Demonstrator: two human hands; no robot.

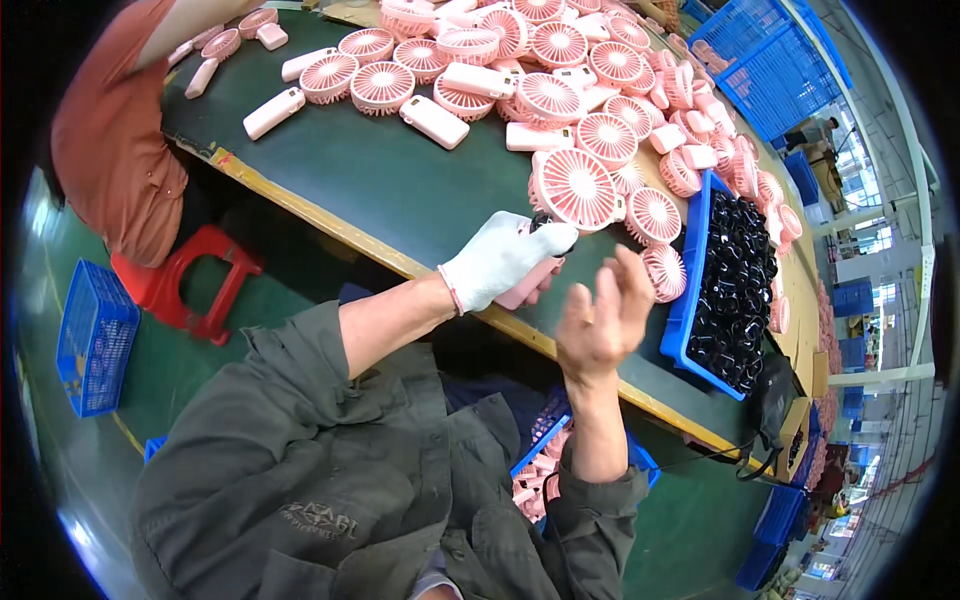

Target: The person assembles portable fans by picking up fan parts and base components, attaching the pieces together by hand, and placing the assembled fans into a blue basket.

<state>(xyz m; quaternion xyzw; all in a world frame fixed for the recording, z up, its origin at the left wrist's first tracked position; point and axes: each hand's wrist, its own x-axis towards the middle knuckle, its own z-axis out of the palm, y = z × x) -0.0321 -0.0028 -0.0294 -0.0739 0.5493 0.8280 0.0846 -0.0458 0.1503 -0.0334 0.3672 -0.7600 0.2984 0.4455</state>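
My left hand (505, 258), in a white glove with bare fingertips showing below, is closed around the handle of a pink handheld fan (578, 190). The fan's round grille points away from me, over the table's near part. At the fan's neck, by the gloved thumb, is a small black part (541, 222). My right hand (604, 315) is bare and raised just right of the handle, fingers apart, with nothing visible in it. Close to its fingertips lies another pink fan (663, 272).
Pink fans (547, 98) are heaped across the green table (330, 190). A blue tray (684, 335) of black parts stands at the right. Below the edge is a bin of pink pieces (535, 485). A person's sleeve (112, 150) and a red stool (205, 285) are at left.
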